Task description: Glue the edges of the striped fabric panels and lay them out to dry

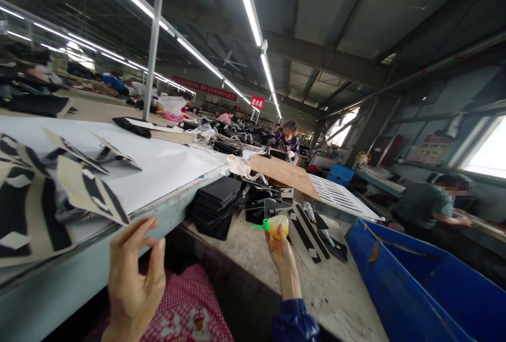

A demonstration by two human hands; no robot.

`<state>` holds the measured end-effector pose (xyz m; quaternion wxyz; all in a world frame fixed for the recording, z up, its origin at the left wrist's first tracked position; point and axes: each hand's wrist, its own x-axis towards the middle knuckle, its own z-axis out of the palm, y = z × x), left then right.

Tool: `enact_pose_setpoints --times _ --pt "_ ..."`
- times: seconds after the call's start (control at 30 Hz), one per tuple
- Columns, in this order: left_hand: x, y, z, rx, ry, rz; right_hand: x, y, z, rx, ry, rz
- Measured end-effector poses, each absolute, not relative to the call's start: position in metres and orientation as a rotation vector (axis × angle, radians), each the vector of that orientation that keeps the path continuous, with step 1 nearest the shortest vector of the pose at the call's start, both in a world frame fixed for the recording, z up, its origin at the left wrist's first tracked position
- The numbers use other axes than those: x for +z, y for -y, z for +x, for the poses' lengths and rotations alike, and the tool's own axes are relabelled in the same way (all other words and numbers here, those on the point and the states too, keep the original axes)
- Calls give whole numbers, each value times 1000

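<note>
My right hand (283, 257) is wrapped round a small squeeze bottle (280, 224) with yellowish contents, and its green nozzle (261, 224) points left. Below and beyond it, a beige panel with black strips (306, 236) lies on the lower worktop. My left hand (136, 279) is raised at the edge of the white table, fingers bent, with a gap between thumb and fingertips and nothing in it. Just past those fingertips, a beige-and-black piece (93, 186) stands partly folded. More such pieces (33, 210) are at the far left.
A stack of black panels (215, 205) sits on the lower worktop (256, 255). To the right stands a large blue bin (395, 279). The white table (177, 165) runs along my left. One co-worker (286, 142) is ahead, another person (430, 205) at right.
</note>
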<state>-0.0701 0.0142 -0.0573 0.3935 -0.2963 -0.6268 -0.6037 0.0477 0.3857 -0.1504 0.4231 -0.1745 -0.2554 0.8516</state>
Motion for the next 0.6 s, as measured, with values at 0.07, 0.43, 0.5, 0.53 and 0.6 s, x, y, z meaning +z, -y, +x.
enact_pose_setpoints --times 0.07,0.43,0.5,0.53,0.6 --pt "-59 -20 -69 -1577 1625 -797 -157 -391 47 2125 608 -478" --pt "-84 -34 -79 -1661 1848 -943 -152 -424 7 2057 505 -606" --pt "-95 -40 -82 -1546 1899 -1048 -141 -412 19 2077 525 -567" --pt "-101 -44 -83 -1489 1917 -1106 -136 -402 28 2099 541 -542" --pt "-111 -53 -81 -1402 1942 -1218 -126 -377 51 2165 587 -508"
